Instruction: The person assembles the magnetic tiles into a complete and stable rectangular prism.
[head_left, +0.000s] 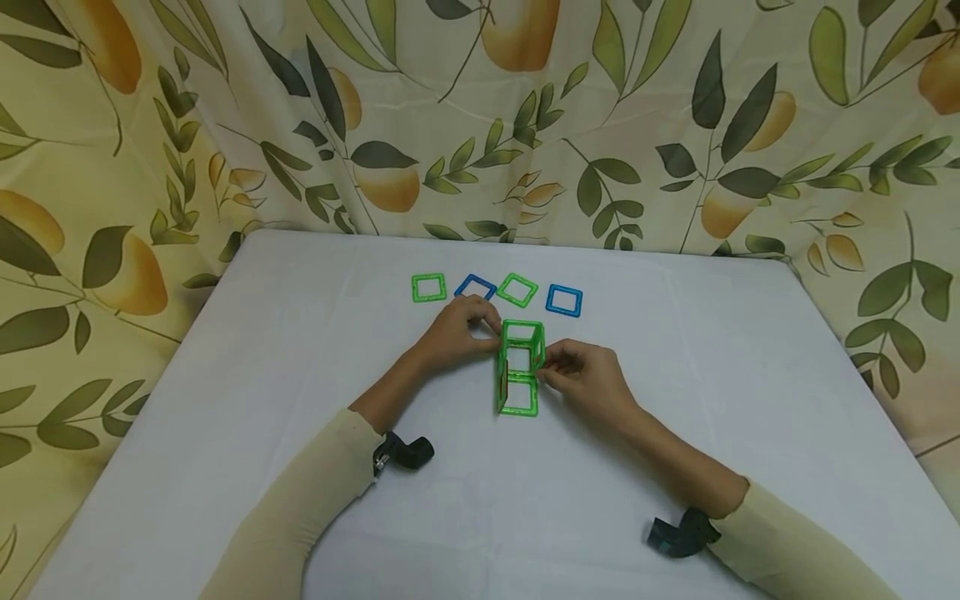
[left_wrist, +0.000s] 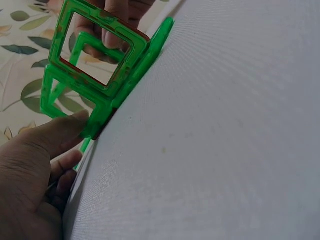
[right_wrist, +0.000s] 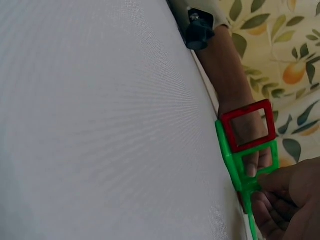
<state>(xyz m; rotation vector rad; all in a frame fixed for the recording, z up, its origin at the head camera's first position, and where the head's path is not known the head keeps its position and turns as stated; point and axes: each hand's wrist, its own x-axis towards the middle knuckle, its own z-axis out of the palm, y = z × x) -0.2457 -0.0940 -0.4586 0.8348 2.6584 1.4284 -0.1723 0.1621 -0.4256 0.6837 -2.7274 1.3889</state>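
Note:
A small structure of square magnetic tiles, mostly green with a red tile on one side, stands on the table between the two hands. The left hand pinches its far left side; in the left wrist view the thumb lies on a green tile. On the other side, the right hand holds the green wall with thumb and forefinger. The right wrist view shows those fingertips at a green tile, its lower part hidden by the hand.
Behind the structure lie a green tile at left, a blue tile partly behind the left hand, another green tile and a blue tile at right. A white cloth covers the table. Patterned fabric hangs beyond it.

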